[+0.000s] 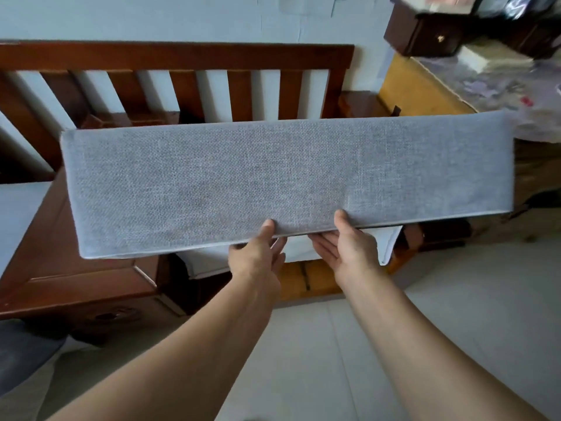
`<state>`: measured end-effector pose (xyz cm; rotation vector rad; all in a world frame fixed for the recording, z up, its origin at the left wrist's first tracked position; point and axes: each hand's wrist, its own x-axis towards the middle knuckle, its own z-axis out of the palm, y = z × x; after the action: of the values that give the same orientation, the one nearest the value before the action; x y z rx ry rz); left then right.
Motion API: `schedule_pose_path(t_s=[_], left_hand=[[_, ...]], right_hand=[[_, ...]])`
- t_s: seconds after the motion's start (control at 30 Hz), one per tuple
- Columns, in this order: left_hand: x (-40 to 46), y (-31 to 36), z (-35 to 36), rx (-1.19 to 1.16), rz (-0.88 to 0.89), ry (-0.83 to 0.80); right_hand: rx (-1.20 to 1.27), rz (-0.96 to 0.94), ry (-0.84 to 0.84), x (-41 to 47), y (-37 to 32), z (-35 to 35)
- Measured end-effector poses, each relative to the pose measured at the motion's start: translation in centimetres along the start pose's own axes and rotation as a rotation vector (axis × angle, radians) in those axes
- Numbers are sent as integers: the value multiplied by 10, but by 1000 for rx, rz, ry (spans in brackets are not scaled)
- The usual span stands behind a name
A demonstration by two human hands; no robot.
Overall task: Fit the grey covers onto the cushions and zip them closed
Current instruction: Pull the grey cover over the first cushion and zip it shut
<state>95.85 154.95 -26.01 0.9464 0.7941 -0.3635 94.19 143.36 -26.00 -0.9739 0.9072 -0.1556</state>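
Observation:
A long cushion in its grey woven cover (pixel 273 180) is held up in the air in front of me, spanning most of the view. My left hand (pixel 261 256) holds its near lower edge, thumb on top and fingers underneath. My right hand (pixel 346 244) holds the same edge a little to the right, thumb on the fabric and fingers below. Part of a zip line shows along the lower edge by my left thumb. Below the cushion a white cushion (pixel 303 253) lies partly hidden.
A dark wooden bench with a slatted back (pixel 182 80) stands behind the cushion, its seat frame (pixel 76 284) at the left. A yellow box (pixel 416 89) and cluttered shelves are at the right. Pale tiled floor (pixel 455 299) lies below.

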Motion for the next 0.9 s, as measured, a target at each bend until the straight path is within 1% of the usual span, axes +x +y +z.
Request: schedule_pose_path(t_s=[0.07,0.1,0.13,0.17,0.23,0.27,0.33,0.4,0.43,0.5,0.53,0.6,0.7,0.77,0.83,0.9], left_hand=[[2,15,18,17,71,6],[5,23,25,38,94,18],[10,32,32,65,111,30],[14,41,39,82,122,41],[23,57,52,74,127,73],[27,65,58,68,125,86],[32,79,71,62,132,83],[40,92,82,72,154,87],[44,100,90,84,167,101],[50,116,108,112,228,162],[52,123,114,126,261,180],[58,140,131,133,303,182],[68,167,156,101,290,207],[77,181,167,19,256,222],[88,190,171,-54,245,247],[96,194,169,-72,240,263]], right_hand=[[-120,-106,17,4,-14,14],[-220,-202,41,6,-20,19],[-374,-357,93,8,-25,22],[-548,-570,156,11,-28,24],[-812,-1018,276,13,-36,30],[-930,-1174,332,16,-41,34],[-1167,-1357,364,27,-60,44],[-1321,-1473,272,45,-80,54],[-1334,-1532,205,56,-91,60],[-1254,-1658,75,76,-115,70],[-1214,-1712,36,82,-123,76],[-1187,-1783,18,98,-145,95],[-1128,-1764,38,120,-165,132],[-1061,-1726,38,129,-165,147],[-1015,-1714,-26,135,-155,152],[-1014,-1702,-117,137,-143,153]])
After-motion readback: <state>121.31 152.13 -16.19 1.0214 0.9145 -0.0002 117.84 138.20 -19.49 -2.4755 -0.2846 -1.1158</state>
